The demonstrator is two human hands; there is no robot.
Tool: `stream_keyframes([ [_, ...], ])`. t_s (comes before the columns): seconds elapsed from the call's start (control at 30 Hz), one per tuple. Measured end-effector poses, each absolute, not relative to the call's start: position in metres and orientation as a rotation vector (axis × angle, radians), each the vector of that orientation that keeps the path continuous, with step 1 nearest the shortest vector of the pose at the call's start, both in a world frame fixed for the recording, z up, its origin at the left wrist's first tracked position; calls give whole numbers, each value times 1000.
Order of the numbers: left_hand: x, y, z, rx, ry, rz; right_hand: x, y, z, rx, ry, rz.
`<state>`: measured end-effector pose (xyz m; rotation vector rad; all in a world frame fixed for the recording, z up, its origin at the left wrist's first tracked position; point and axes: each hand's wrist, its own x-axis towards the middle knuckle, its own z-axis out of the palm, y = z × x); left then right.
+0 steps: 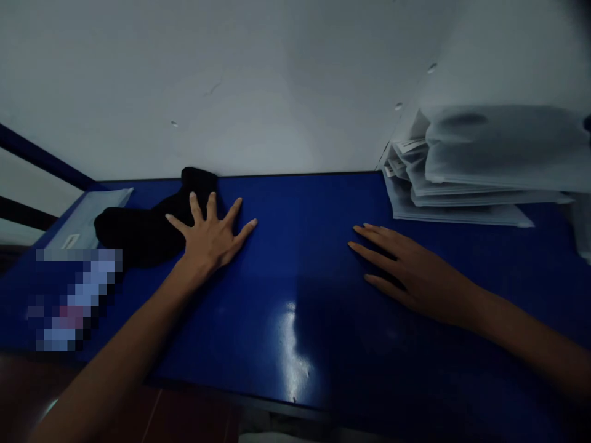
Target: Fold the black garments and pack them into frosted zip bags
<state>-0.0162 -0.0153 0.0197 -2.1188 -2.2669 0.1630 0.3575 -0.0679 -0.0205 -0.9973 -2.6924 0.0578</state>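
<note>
Left grip [210, 240] apparently touches black cloth [143, 235] beside packet [79, 223].

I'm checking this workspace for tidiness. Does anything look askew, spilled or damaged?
Slightly: the plastic bags at the right are stacked unevenly, their edges out of line, and the black cloth by the left hand lies bunched. The pale wall has a small scratch-like mark above the cloth. No spill shows.

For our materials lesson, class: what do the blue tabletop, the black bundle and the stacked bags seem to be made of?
The tabletop may be painted metal or laminate, glossy: it reflects a bright streak. The bundle is probably soft fabric, matt: it has rounded bulges and no shine. The bags are likely thin plastic, frosted: they look cloudy and creased.
</note>
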Motion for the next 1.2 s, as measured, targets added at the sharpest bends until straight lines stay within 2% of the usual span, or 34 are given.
stream_keyframes([
  [0.17, -18, -13, 22, -2193, -2384, 205, 358, -68, -20, -998, -2702, 44],
  [0.47, 5, -29, 12, -2355, -2022, 38, 357, -68, -19, -987, -2686, 37],
  [0.77, 39, -67, 11, -2996, -1214, -534, 357, -68, -20, -984, -2693, 41],
  [0.9, 40, -66, 6, -3244, -672, -564, 357, -68, -21, -963, -2681, 15],
  [1.0, 42, -64, 5, -3244, -447, -577, 357, -69, -20, -951, -2668, 8],
  [1.07, 43, -64, 7, -3165, -496, -579, 355, -71, -17, -963, -2611, 13],
  [1.2, 44, -64, 9, -2930, -969, -434, 349, -79, -7, -973, -2436, -46],
])
